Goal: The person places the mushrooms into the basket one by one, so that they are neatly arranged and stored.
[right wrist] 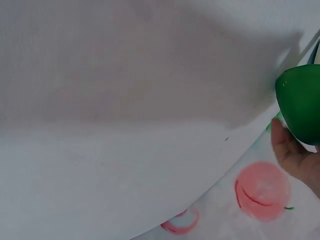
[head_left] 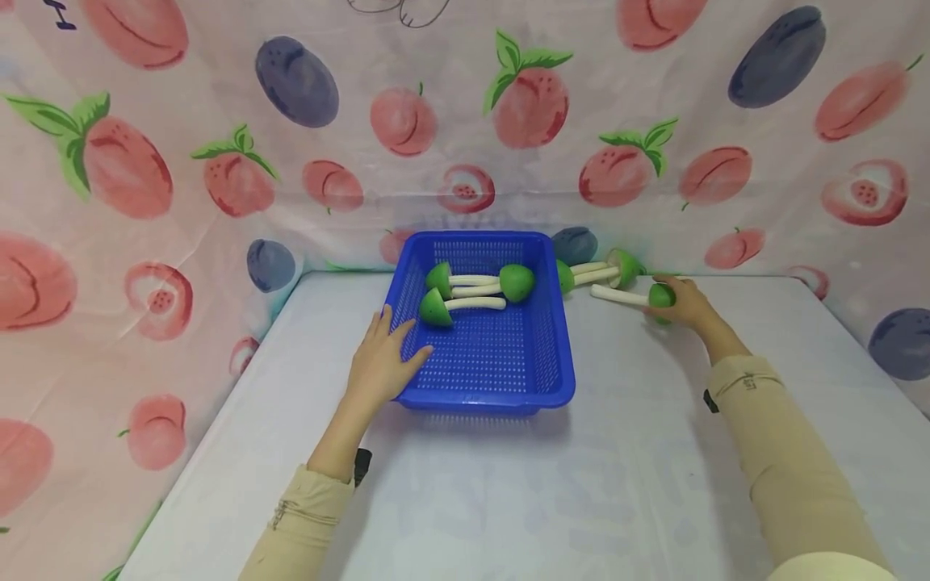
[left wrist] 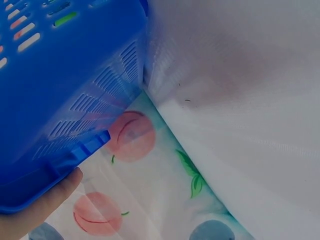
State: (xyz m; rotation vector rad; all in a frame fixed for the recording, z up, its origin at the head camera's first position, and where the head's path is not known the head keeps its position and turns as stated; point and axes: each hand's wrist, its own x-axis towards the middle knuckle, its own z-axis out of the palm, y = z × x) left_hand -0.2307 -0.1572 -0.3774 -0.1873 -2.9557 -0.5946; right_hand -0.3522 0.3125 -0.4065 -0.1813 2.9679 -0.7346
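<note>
My left hand (head_left: 379,365) rests on the left rim of a blue plastic basket (head_left: 472,399), fingers spread and fairly straight. A finger (left wrist: 62,192) lies along that rim in the left wrist view. Inside the basket lie toy mushrooms with green caps and white stems, one of them a front mushroom (head_left: 436,308). At the right, my right hand (head_left: 689,307) grips another toy mushroom (head_left: 659,297) by its green cap, the white stem pointing left toward the basket. That green cap (right wrist: 302,102) sits against the fingers in the right wrist view.
More green-capped mushrooms (head_left: 623,268) lie behind, between the basket's right side and the back cloth, partly hidden by the basket. A white cloth covers the table (head_left: 617,484). Fruit-printed fabric (head_left: 450,73) hangs along the back and left edges.
</note>
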